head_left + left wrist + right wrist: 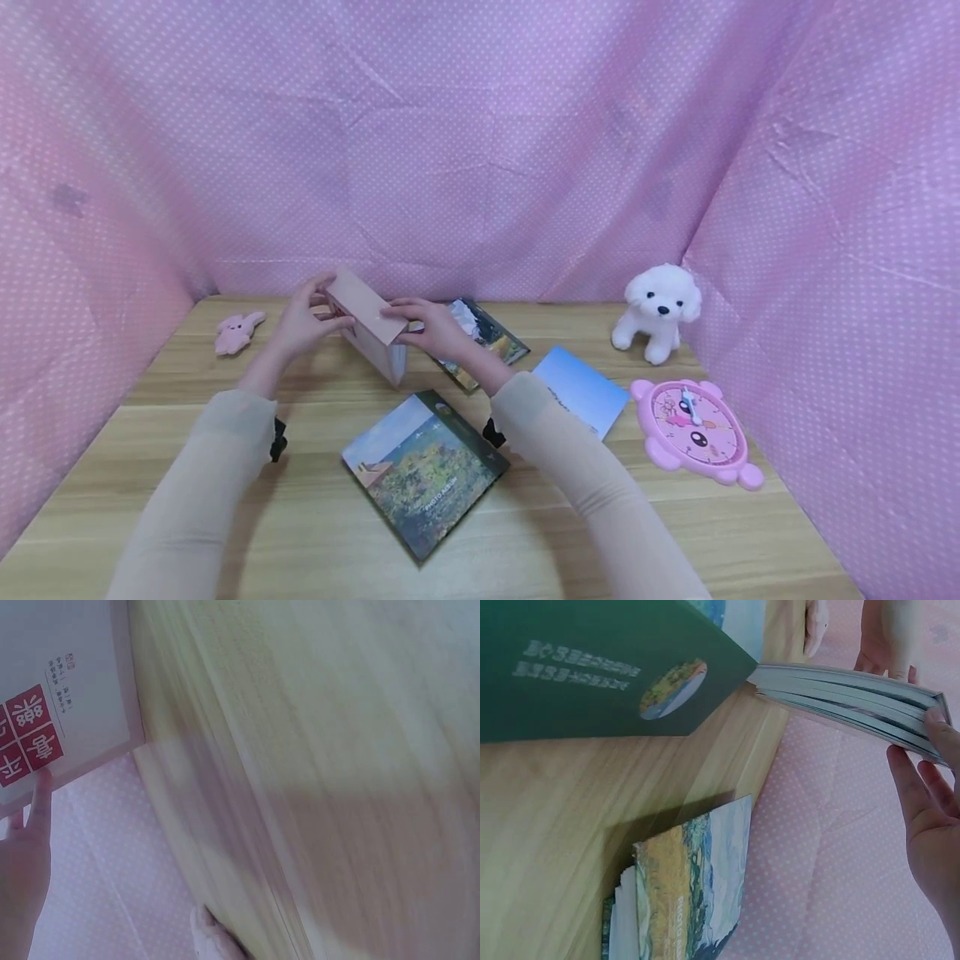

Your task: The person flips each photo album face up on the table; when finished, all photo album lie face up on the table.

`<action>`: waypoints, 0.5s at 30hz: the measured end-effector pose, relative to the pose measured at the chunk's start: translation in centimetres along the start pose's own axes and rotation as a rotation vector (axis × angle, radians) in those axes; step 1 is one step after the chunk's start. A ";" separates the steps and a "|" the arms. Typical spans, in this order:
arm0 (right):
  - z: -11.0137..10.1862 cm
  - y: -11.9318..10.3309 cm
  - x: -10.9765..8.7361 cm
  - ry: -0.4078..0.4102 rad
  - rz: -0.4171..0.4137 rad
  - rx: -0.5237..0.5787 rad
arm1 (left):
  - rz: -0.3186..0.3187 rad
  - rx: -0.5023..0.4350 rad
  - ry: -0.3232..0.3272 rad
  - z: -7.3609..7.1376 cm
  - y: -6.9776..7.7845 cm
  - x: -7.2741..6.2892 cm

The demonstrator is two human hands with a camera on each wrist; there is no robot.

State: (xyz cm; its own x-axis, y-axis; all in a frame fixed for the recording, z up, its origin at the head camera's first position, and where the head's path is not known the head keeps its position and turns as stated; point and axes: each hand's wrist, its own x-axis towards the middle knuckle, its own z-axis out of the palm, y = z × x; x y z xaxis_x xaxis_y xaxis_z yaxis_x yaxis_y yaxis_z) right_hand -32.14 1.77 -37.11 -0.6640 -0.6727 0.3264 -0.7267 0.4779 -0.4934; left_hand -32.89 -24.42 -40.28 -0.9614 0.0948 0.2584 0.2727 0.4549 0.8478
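Both hands hold a thick photo album (366, 307) with a pale cover, tilted up on edge over the back left of the table. Red squares with white characters mark its cover (82, 690) in the left wrist view. My left hand (303, 323) grips its left end, thumb on the near side. At the other end my right hand (441, 331) pinches the top right corner; its page edges (847, 701) show in the right wrist view. Nearer me lies a photo album (425, 475) with a flower-field picture and dark green strip.
Behind the right forearm lie another painted album (491, 337) and a blue booklet (581, 387). A white plush dog (662, 308) and a pink toy clock (697, 429) stand to the right. A small pink plush (237, 333) sits at left. Pink dotted cloth (480, 167) hangs around the table.
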 end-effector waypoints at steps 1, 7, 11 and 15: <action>0.1 0.0 0.0 -0.002 0.000 0.009 | -0.002 -0.001 -0.002 -0.1 0.0 0.0; 0.7 -0.1 -0.4 -0.025 0.002 0.063 | -0.028 0.023 -0.008 -0.7 -0.5 -0.4; 1.0 -0.1 -0.5 -0.038 -0.016 0.119 | -0.050 0.051 -0.004 -1.0 -0.6 -0.7; 1.2 0.0 -0.5 -0.036 -0.047 0.165 | -0.068 0.051 0.004 -1.2 -0.6 -0.9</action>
State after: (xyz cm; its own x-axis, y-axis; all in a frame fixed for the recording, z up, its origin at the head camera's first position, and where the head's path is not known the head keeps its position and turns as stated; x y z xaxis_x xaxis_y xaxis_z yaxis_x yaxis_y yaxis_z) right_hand -31.55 1.43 -38.27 -0.6213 -0.7131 0.3247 -0.7158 0.3481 -0.6053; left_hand -32.13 -25.80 -40.46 -0.9774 0.0589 0.2030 0.2046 0.5047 0.8387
